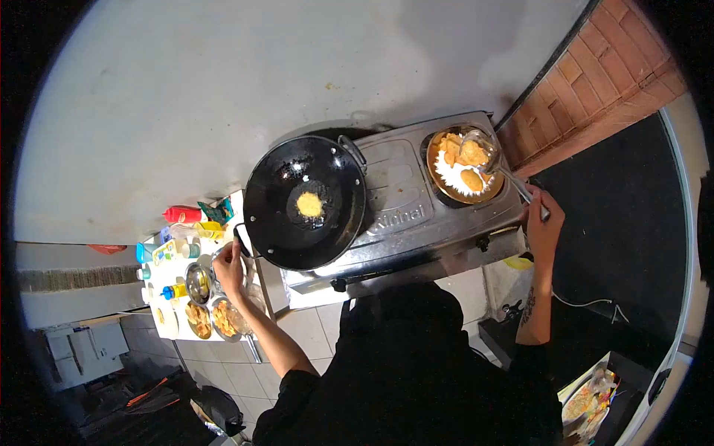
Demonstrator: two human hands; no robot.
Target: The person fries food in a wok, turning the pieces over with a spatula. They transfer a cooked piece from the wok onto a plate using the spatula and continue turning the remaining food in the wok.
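A black wok (279,238) stands on the left burner of the stove, with one small yellow piece of frying food (309,204) in oil at its middle. My left hand (229,266) is closed on the wok's left handle (240,239). In my right hand (544,215) is the handle of a metal skimmer (517,183). The skimmer's round head is over a plate (435,172) on the right side of the stove. White paper (448,175) with a jagged edge lines this plate, and several golden fried pieces (471,179) lie on it.
The steel stove (398,178) is against a grey wall. At left, a white side table (167,321) bears bowls of food (224,318), a red bottle (182,215) and several other containers. A brick pillar (587,89) rises at right. A box (591,401) sits low at right.
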